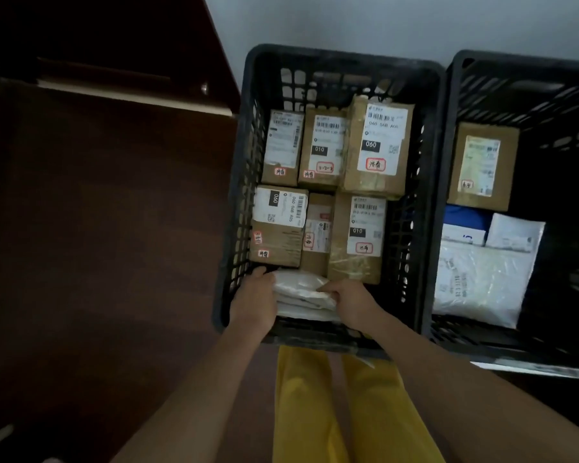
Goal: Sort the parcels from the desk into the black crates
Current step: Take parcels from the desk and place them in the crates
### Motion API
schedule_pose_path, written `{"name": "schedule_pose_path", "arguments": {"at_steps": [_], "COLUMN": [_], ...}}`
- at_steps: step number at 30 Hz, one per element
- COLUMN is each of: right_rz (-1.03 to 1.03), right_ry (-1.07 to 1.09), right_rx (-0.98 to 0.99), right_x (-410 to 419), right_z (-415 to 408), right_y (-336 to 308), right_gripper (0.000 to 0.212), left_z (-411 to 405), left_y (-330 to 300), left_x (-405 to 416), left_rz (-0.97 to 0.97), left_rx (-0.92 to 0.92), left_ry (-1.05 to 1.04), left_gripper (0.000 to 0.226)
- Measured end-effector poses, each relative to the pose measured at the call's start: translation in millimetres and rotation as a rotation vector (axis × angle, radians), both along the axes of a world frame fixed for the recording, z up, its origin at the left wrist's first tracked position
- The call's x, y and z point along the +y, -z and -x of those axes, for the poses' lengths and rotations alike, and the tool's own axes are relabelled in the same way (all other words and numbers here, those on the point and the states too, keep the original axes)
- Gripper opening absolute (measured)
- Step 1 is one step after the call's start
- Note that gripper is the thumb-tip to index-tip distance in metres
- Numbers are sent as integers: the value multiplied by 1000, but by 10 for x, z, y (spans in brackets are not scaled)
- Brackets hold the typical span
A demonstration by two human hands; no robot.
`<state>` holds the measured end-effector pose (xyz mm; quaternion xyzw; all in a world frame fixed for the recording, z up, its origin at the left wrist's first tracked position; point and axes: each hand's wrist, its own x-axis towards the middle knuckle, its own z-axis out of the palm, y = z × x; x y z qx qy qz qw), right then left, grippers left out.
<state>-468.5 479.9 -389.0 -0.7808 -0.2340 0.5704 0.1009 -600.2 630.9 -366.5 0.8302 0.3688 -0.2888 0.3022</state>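
**White mailers go down at the near end of the left crate**

While both arms reach over the near rim, the left black crate (331, 61) is looking well stocked: six brown cardboard boxes (375, 145) sit in two rows of three, labels up, filling the far and middle part of the floor. The stack of white mailers (301, 295) lies in the last strip of space, tight against the near wall and just touching the front row of boxes. Its long axis runs left to right across the crate, flat, ends pointing at the two side walls.

The left hand (253, 302) holds the left end, fingers curled down over the edge and out of sight beneath. The right hand (350, 300) pinches the right end, its fingers folded onto the top mailer.

The right black crate (515, 71) holds far less: one brown box (483, 165) at the back, white poly bags (482, 279) and a blue packet (465, 215) nearer. The dark wooden table (97, 162) lies off to the left, and no parcel shows on the visible part, so I judge the sort well advanced; what remains there I cannot tell.
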Motion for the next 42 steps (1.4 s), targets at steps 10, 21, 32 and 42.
{"name": "schedule_pose_path", "arguments": {"at_steps": [10, 21, 32, 42], "right_rz": [-210, -97, -128, -45], "right_ry": [185, 160, -14, -51], "right_rx": [132, 101, -136, -608], "right_x": [62, 216, 55, -269], "right_z": [130, 160, -102, -335], "right_y": [16, 336, -314, -1615], "right_gripper": [36, 44, 54, 83], "left_z": [-158, -281, -376, -934], "left_y": [8, 540, -278, -1505], "left_x": [244, 190, 228, -33], "left_rz": [-88, 233, 176, -129], "left_rx": [101, 288, 64, 20], "left_ry": [250, 481, 214, 437], "left_gripper": [38, 50, 44, 71]}}
